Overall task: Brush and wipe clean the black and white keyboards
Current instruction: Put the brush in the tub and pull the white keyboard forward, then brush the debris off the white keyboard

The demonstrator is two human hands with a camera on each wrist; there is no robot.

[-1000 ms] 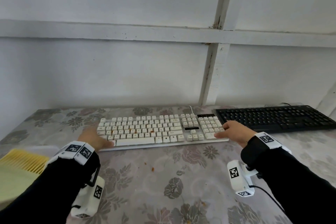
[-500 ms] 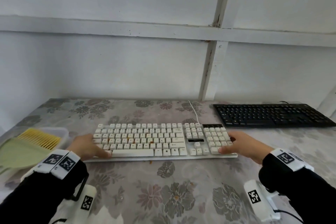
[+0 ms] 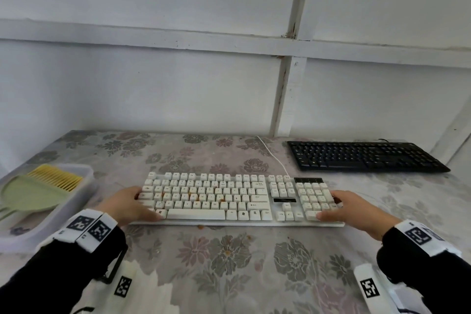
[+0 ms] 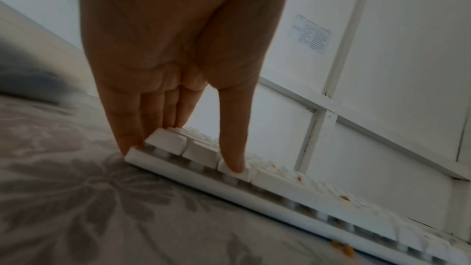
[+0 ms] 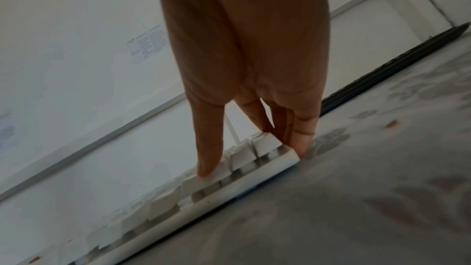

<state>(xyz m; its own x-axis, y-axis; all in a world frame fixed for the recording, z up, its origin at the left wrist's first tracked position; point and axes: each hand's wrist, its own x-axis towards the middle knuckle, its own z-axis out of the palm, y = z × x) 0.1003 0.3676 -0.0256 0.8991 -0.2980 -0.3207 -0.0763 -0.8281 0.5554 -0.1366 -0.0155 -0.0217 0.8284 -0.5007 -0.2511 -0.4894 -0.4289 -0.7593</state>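
Fingers [image 4: 132, 128] of both hands pinch the white keyboard [image 3: 211, 196] ends, thumbs on keys between them, likely positioning it for brushing.

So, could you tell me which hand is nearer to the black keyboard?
Right. The right hand holds the white keyboard's right end, in front of the black keyboard; the left hand holds the far left end.

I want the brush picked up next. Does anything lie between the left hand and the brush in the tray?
Nothing visible does. The left hand holds the white keyboard's left end; the brush lies uncovered in the tray just beside it.
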